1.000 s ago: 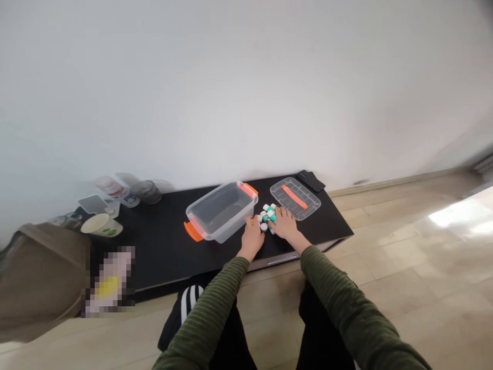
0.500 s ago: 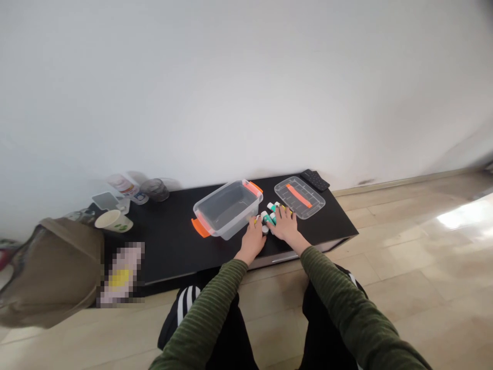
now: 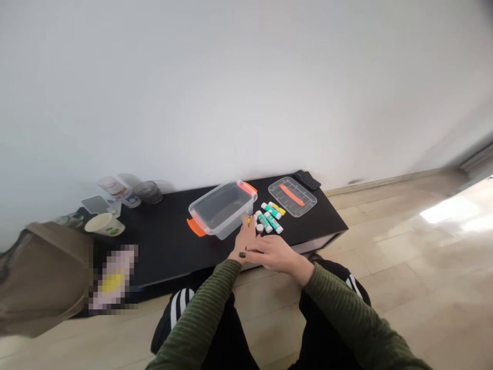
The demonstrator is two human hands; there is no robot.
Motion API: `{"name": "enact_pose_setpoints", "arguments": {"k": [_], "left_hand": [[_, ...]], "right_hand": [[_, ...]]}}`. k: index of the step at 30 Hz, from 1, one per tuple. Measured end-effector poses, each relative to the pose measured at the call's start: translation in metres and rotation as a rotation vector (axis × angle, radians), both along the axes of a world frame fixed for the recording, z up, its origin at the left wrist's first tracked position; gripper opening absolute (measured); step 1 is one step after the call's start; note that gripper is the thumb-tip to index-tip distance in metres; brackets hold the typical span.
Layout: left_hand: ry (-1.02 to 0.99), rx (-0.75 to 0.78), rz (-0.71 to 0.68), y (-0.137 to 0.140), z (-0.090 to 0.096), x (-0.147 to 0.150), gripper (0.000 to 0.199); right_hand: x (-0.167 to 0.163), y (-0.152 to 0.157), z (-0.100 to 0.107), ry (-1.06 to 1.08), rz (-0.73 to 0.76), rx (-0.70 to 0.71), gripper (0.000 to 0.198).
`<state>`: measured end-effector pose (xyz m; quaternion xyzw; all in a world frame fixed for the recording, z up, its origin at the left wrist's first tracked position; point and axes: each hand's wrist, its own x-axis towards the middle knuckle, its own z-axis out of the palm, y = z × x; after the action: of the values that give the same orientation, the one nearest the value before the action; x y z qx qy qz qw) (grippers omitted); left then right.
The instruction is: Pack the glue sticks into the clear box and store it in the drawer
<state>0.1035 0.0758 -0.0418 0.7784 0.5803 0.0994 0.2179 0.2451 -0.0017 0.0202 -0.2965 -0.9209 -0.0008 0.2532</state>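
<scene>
Several green-and-white glue sticks and a yellow one lie in a loose group on the black cabinet top. My left hand reaches to the group's left side, its fingers stretched out against a partly hidden yellow-and-white stick. A small white cap end shows beside those fingertips. My right hand is in front of the sticks, fingers extended across my left wrist and nothing in them. Just left of the group stands an open clear plastic box with orange handles.
A clear lid with an orange handle lies behind the sticks, near a black keypad-like object. At the left are a paper cup, a dark glass, a fallen white bottle and a brown bag.
My right hand has drawn back from the glue sticks toward me and now lies over my left wrist, uncovering the sticks. My left hand stays by them. The view has shifted slightly.
</scene>
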Motion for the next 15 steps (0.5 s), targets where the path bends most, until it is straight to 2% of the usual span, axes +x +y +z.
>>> {"name": "enact_pose_setpoints", "arguments": {"k": [3, 7, 9, 15], "left_hand": [[-0.007, 0.042, -0.003, -0.007, 0.002, -0.006, 0.065], [-0.055, 0.105, -0.034, -0.022, 0.012, -0.02, 0.066], [-0.036, 0.104, -0.054, -0.032, 0.02, -0.028, 0.065], [0.093, -0.055, -0.184, -0.068, 0.039, -0.045, 0.021]], "right_hand": [[0.008, 0.001, 0.001, -0.007, -0.042, -0.006, 0.042], [0.026, 0.004, 0.004, -0.055, -0.229, -0.143, 0.044], [0.033, 0.003, 0.001, -0.086, -0.274, -0.226, 0.044], [0.041, -0.006, -0.02, -0.304, -0.27, -0.53, 0.038]]}}
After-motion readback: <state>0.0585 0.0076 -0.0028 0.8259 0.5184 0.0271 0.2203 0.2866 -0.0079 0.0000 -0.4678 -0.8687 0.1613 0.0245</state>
